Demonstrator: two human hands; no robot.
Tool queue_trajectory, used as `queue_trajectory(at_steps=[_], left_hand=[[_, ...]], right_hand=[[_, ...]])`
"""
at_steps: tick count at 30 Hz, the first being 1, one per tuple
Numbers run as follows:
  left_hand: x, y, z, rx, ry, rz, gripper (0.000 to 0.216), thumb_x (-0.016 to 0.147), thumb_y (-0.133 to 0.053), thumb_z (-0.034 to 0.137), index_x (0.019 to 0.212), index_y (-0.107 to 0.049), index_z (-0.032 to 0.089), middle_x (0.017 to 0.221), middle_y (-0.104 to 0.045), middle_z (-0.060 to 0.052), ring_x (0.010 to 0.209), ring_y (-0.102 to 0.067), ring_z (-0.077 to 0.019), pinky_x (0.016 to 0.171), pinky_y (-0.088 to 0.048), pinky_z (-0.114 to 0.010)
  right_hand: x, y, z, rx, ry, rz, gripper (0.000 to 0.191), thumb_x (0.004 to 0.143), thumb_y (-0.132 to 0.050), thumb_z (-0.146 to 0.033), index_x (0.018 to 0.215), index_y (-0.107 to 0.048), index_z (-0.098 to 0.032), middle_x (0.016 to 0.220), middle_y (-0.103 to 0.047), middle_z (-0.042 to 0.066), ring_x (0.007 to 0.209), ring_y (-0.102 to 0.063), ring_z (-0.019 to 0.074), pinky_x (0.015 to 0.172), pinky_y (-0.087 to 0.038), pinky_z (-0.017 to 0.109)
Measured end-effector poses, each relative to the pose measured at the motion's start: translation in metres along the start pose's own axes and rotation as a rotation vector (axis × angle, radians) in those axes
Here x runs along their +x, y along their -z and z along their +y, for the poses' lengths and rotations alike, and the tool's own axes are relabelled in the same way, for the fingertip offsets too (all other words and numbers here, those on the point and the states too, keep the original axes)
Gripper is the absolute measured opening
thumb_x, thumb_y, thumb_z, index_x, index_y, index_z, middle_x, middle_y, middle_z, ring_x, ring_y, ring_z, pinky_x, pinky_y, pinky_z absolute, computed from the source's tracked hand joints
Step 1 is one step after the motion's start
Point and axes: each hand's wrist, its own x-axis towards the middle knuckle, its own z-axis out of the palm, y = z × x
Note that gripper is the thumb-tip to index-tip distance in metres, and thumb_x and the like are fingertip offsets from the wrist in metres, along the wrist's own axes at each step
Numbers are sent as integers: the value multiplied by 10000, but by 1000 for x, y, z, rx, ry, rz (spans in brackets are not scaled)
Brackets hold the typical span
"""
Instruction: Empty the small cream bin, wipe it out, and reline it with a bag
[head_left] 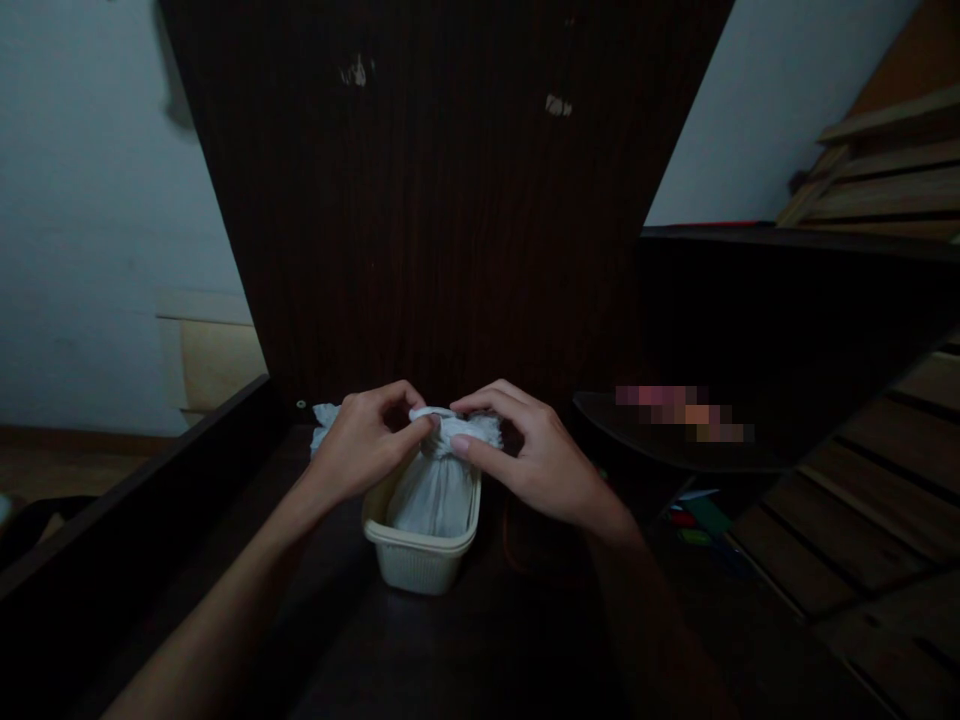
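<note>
at the far left of the frame, a pale wall rose above a low, dark side board that slanted up from the lower left. just right of that, left of center, crumpled white material poked out behind the left hand; whether it belonged to the bag could not be told. the left hand pinched the twisted top of a white bag between thumb and fingers. the bag sat low in the center, gathered at its neck, inside a cream basket that rested on a dark surface. behind it, a dark wooden panel filled the upper middle. right of center, the right hand gripped the same gathered neck, its thumb pressed on the front and its fingers over the top. farther right stood a dark curved shelf, and wooden slats ran along the right edge.
</note>
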Motion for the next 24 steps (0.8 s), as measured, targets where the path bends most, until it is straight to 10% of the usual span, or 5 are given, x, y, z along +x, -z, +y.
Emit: queue_trajectory(at_steps=[24], left_hand=[[1,-8,-10,-138,-37,-26,121,786,-589,289,846,-552,191,729,-557,29,650,-524,-138,579,-397,-250]], right_hand=[[3,-6,11,-38,-12,-4,149,864,-693,-70,934,-761,-183,905,-719,18,835,-665,146,743,-476,270]])
